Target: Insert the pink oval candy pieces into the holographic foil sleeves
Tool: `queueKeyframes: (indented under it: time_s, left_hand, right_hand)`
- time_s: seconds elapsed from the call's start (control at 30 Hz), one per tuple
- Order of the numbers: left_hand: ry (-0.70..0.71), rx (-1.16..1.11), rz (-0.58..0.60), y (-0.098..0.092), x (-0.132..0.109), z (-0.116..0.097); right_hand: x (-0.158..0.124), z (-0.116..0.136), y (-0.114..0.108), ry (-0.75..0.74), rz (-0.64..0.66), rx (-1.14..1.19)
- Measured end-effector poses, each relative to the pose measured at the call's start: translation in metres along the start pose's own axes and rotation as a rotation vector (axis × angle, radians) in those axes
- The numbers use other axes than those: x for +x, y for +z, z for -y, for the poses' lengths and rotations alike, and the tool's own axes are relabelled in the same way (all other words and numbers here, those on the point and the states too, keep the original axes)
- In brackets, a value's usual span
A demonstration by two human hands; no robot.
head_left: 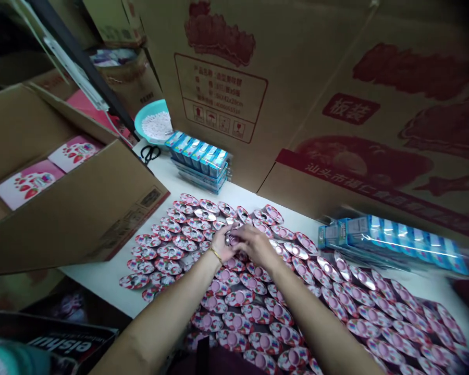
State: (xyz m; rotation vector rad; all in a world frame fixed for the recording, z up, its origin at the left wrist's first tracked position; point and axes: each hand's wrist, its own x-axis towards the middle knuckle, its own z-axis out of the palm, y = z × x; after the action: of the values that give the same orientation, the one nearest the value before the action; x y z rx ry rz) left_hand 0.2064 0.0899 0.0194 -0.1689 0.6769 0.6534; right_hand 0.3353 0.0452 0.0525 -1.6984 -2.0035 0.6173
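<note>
Both my hands meet over the middle of a white table (101,273) covered with several oval pink-and-silver blister cards (238,298) laid in overlapping rows. My left hand (222,245), with a gold bracelet on the wrist, and my right hand (254,244) pinch together on one small pink-and-silver card (232,240) held just above the rows. Fingers of both hands are curled around it.
An open cardboard box (82,208) with pink strawberry-printed packs stands at the left. Blue packets are stacked at the back (199,156) and at the right (391,239). Scissors (151,152) and a teal bowl (153,122) lie behind. Tall cartons (297,78) wall the far side.
</note>
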Motion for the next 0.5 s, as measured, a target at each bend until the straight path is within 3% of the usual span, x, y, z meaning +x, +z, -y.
queueKeyframes:
  time_s: [0.07, 0.17, 0.33, 0.43, 0.5]
  left_hand:
    - [-0.006, -0.006, -0.011, 0.000, 0.001, 0.002]
    - [0.009, -0.011, 0.011, 0.001, 0.001, 0.007]
    - [-0.028, 0.065, 0.122, -0.004, 0.003, 0.011]
    - [-0.052, 0.059, 0.073, -0.009, 0.004, 0.008]
    - [-0.081, 0.035, 0.063, -0.011, 0.004, 0.004]
  right_hand:
    - [-0.007, 0.014, 0.009, -0.085, -0.033, 0.090]
    - [-0.009, 0.013, 0.011, 0.030, -0.177, 0.241]
    - [-0.005, -0.015, 0.003, 0.210, -0.173, 0.380]
    - [0.004, -0.039, -0.004, 0.436, -0.224, 0.422]
    - [0.015, -0.056, -0.011, 0.576, -0.229, 0.276]
